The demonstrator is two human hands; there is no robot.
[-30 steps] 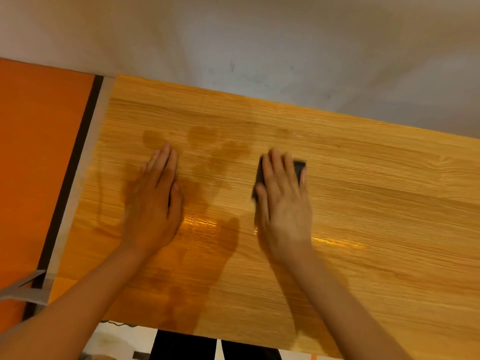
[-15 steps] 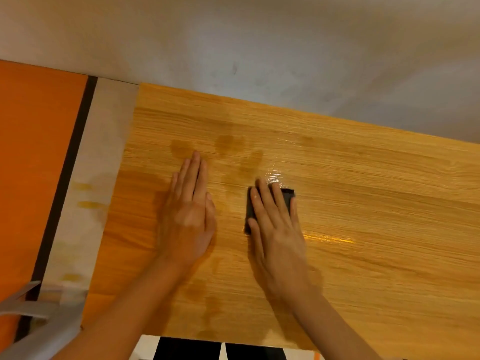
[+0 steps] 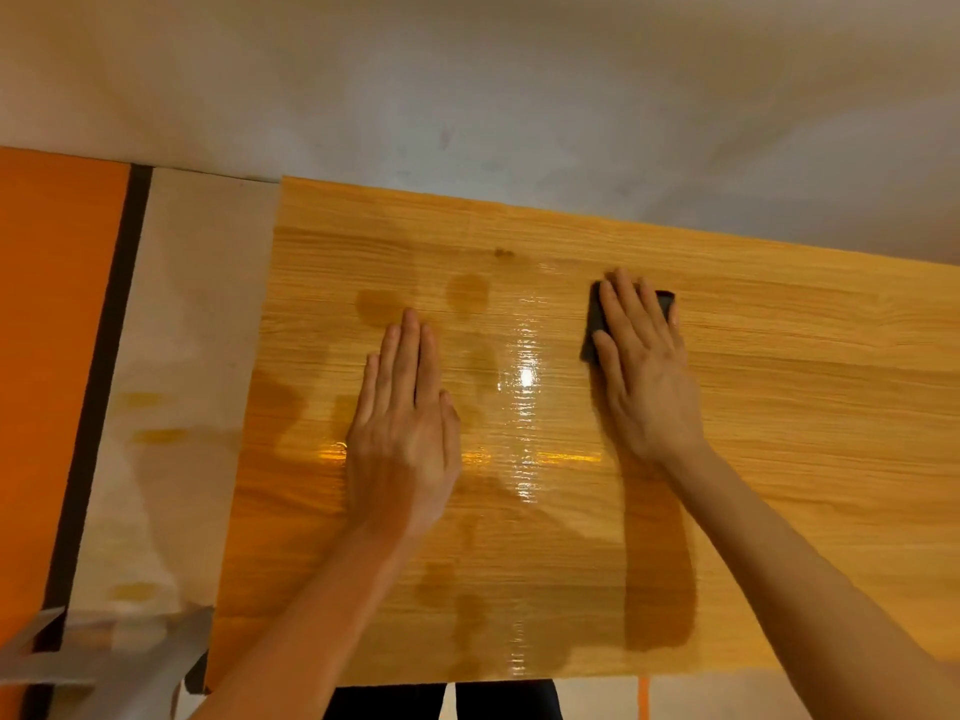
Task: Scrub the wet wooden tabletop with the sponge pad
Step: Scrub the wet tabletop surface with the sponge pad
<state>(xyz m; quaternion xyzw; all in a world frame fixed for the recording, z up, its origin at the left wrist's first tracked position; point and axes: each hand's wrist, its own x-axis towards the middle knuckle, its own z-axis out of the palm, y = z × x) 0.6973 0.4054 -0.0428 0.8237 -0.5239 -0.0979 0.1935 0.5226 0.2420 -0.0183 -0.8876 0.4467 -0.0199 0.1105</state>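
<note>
The wooden tabletop [image 3: 805, 407] fills most of the view, with a shiny wet patch in its middle and darker damp marks around it. My right hand [image 3: 644, 371] lies flat with straight fingers on a dark sponge pad [image 3: 595, 319], pressing it onto the wood toward the far side. Only the pad's left edge and far right corner show past my fingers. My left hand [image 3: 405, 433] rests palm down with its fingers together on the wood, left of the wet patch.
A grey wall [image 3: 467, 96] runs behind the table's far edge. Left of the table lies pale floor [image 3: 192, 330] with a dark strip and an orange surface [image 3: 52, 356]. A grey object [image 3: 104, 662] sits at the lower left corner.
My right hand has pushed the sponge pad away from me and to the right, leaving a shiny wet streak. My left hand stays flat on the wood. The view has shifted.
</note>
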